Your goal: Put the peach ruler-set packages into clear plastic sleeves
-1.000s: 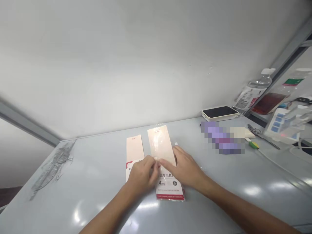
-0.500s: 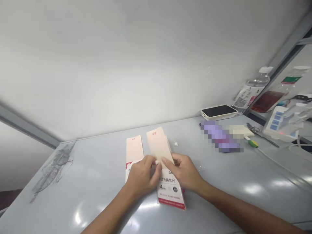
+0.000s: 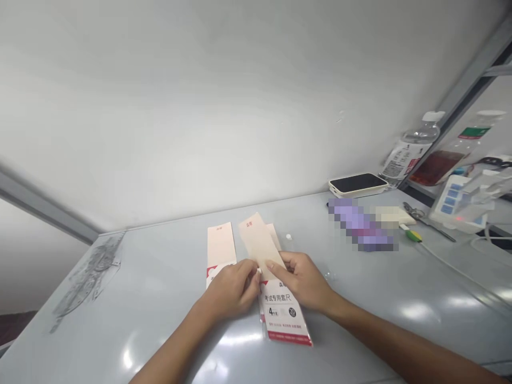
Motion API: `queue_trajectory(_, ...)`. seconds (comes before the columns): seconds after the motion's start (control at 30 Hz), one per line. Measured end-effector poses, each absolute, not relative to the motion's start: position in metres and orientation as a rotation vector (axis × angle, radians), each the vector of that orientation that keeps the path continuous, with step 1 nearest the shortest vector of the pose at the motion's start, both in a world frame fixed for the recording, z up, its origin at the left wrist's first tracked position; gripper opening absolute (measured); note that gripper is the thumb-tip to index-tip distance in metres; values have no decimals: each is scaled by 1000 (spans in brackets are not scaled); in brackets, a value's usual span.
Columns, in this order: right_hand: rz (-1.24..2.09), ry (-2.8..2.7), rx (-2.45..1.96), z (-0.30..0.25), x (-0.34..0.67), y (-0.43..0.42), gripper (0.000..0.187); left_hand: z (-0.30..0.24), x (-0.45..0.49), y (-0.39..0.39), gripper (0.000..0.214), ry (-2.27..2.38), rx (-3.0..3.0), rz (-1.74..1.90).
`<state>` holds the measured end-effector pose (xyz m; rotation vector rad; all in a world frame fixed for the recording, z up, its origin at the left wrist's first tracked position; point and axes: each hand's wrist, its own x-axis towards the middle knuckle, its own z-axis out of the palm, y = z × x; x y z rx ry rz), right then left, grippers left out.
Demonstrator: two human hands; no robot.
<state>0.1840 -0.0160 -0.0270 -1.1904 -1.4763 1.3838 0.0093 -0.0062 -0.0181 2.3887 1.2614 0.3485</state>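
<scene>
At far left, dark markings (image 3: pixel 90 280) cross the grey tabletop (image 3: pixel 160 309); next lies a pink-and-white packet (image 3: pixel 221 245), partly hidden by my left hand (image 3: pixel 232 288), its thumb and fingertips pinched together on a small white piece (image 3: pixel 260 271). The red-edged card packet (image 3: pixel 278 298) slants between my hands; my right hand (image 3: pixel 304 280) clamps its right side, thumb on top. Farther right: a pixelated purple item (image 3: pixel 360 226), a phone (image 3: pixel 359 184) behind it
</scene>
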Motion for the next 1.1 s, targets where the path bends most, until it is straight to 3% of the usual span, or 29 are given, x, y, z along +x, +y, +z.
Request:
queue_trajectory(0.53, 1328, -1497, -1254, -32, 182, -17, 34, -28, 17, -11, 17, 1344, 2377, 391)
queue_trajectory(1.1, 1318, -1490, -1283, -33, 182, -17, 32, -32, 22, -19, 23, 1410, 2512, 310)
